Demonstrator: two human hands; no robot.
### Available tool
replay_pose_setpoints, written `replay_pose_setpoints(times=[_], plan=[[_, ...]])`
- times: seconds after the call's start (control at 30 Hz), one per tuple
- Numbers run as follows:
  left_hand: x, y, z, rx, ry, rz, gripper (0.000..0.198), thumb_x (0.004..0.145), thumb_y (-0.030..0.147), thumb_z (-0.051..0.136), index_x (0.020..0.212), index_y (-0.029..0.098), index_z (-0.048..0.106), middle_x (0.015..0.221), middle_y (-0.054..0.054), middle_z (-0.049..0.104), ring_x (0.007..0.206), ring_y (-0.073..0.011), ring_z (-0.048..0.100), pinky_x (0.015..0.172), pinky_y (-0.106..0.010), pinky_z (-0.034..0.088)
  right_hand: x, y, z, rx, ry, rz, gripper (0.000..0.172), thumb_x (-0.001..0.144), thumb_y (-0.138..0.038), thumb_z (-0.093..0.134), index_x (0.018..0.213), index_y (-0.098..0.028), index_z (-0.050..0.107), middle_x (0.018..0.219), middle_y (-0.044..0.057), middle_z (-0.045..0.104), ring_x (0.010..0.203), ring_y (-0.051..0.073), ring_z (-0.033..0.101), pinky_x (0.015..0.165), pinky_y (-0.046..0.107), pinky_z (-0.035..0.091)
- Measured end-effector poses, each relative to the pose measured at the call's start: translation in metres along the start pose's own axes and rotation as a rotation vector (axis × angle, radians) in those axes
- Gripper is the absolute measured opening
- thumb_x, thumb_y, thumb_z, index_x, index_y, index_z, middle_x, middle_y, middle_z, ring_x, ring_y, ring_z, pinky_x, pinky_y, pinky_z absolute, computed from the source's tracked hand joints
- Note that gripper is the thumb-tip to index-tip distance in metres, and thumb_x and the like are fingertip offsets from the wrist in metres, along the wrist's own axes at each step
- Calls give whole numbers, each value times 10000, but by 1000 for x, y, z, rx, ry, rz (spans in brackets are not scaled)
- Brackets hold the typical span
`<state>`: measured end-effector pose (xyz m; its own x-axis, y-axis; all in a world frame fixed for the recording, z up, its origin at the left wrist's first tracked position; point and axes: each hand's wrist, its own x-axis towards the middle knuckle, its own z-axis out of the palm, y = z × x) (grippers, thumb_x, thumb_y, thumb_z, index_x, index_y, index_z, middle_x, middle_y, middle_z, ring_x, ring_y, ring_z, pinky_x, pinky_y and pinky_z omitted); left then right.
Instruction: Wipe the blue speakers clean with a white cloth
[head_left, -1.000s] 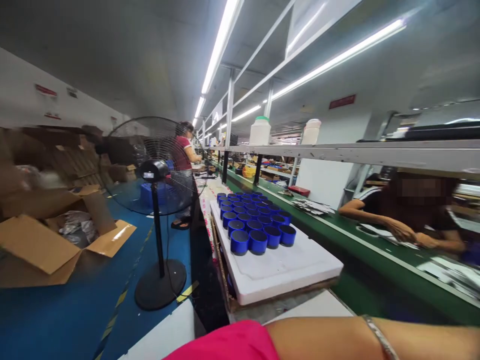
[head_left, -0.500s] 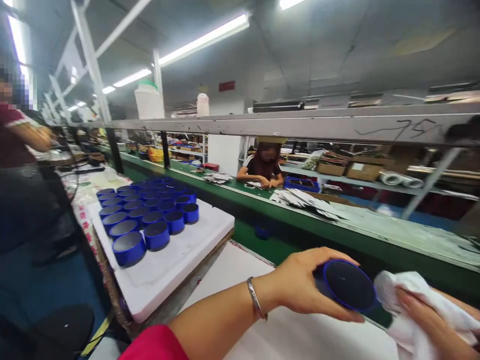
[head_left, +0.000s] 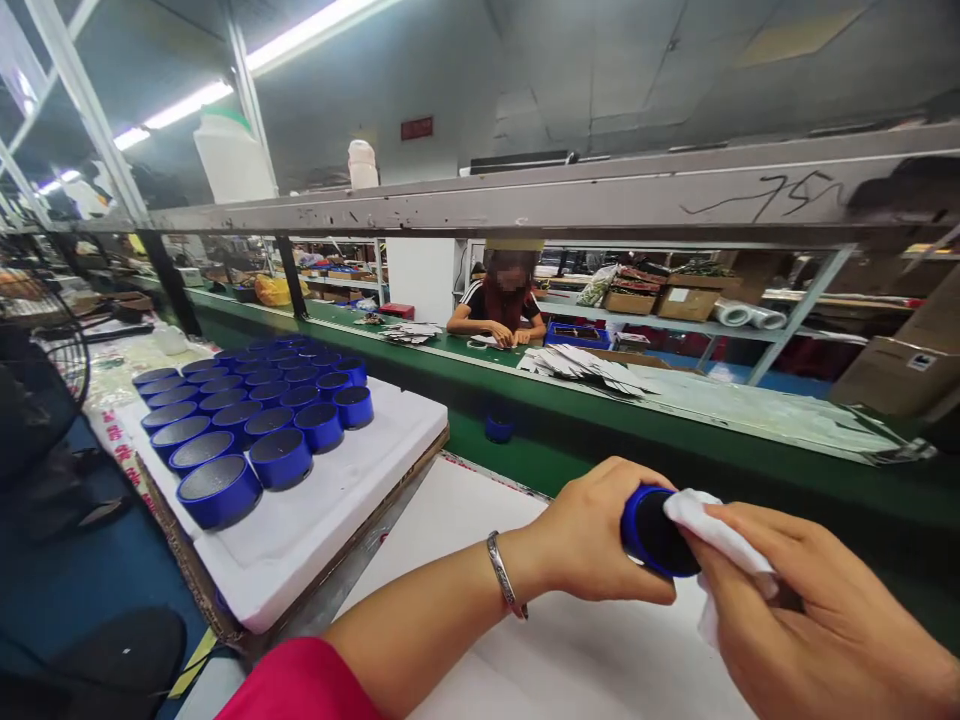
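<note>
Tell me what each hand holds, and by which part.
The left hand grips a blue cylindrical object around its side; the right hand pinches a white cloth, pressing it on the object's dark round end.

left arm wearing hot-pink sleeve (head_left: 296,685), smooth fabric filling lower edge of view, colour showing saturated under factory lights. left forearm (head_left: 420,610) showing bare beyond sleeve. slim silver bracelet (head_left: 504,574) circling left wrist, metal band catching light, narrow and slightly loose-looking. left hand (head_left: 607,535) showing bare, wearing nothing visible. right hand (head_left: 814,620) also showing bare, filling lower right corner, right wrist running out of view.
</note>
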<state>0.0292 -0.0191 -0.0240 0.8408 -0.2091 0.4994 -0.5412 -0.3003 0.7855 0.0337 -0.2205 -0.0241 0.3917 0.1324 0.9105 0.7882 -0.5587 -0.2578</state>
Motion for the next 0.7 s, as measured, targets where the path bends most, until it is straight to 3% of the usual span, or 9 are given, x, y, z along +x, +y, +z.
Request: replay_pose_setpoints(times=[0.07, 0.17, 0.23, 0.33, 0.4, 0.47, 0.63, 0.7], plan=[[0, 0, 1, 17, 24, -22, 678, 601, 238, 973, 1226, 240, 712, 1351, -96, 719, 1256, -336, 715, 1159, -495, 624, 6, -9, 0, 67, -47, -110, 201, 1152, -392, 634, 1117, -312, 815, 1105, -12, 823, 903, 153, 788, 777, 273, 581], [1, 1, 2, 69, 30, -35, 624, 595, 237, 975, 1157, 238, 704, 1315, -91, 726, 1238, -331, 719, 1126, -477, 637, 11, -4, -4, 180, -220, -213, 190, 1153, -402, 613, 1106, -340, 787, 989, -55, 812, 681, 135, 735, 636, 292, 570], [2, 1, 3, 100, 0, -20, 604, 622, 241, 959, 1166, 241, 698, 1302, -89, 732, 1246, -331, 723, 1121, -470, 640, 9, -1, -5, 120, -180, -160, 163, 1146, -402, 633, 1105, -342, 779, 977, -60, 810, 686, 139, 736, 636, 300, 563], [4, 0, 6, 102, -40, 16, 616, 613, 239, 983, 1153, 245, 685, 1275, -77, 754, 1243, -323, 738, 1120, -441, 643, 3, -5, -3, 25, -41, -96, 142, 1125, -308, 652, 1139, -322, 793, 1105, -19, 821, 913, 171, 798, 777, 299, 586], [4, 0, 5, 111, -40, 20, 629, 582, 212, 1006, 1119, 240, 679, 1269, -82, 763, 1240, -322, 744, 1124, -428, 640, 1, -9, -2, 115, -128, -172, 162, 1117, -270, 638, 1150, -314, 790, 1132, -7, 823, 925, 177, 808, 809, 301, 608], [3, 1, 2, 139, -17, 19, 606, 600, 200, 993, 1119, 230, 682, 1292, -100, 757, 1251, -329, 741, 1128, -440, 637, 2, -11, -3, 192, -247, -236, 158, 1118, -290, 625, 1135, -320, 780, 1061, -25, 825, 829, 167, 802, 739, 293, 614], [1, 5, -1, 144, -25, 52, 587, 677, 254, 950, 1198, 235, 681, 1304, -98, 740, 1269, -331, 731, 1107, -454, 647, 2, -9, -6, 13, -79, -61, 158, 1125, -354, 642, 1128, -333, 799, 1101, -23, 828, 915, 178, 802, 767, 308, 576], [0, 4, 1, 151, -45, 45, 616, 637, 251, 984, 1172, 235, 679, 1290, -98, 743, 1260, -331, 734, 1102, -448, 645, 1, -10, -7, 92, -153, -120, 175, 1133, -355, 619, 1115, -325, 791, 1108, -21, 831, 908, 175, 810, 776, 299, 596]])
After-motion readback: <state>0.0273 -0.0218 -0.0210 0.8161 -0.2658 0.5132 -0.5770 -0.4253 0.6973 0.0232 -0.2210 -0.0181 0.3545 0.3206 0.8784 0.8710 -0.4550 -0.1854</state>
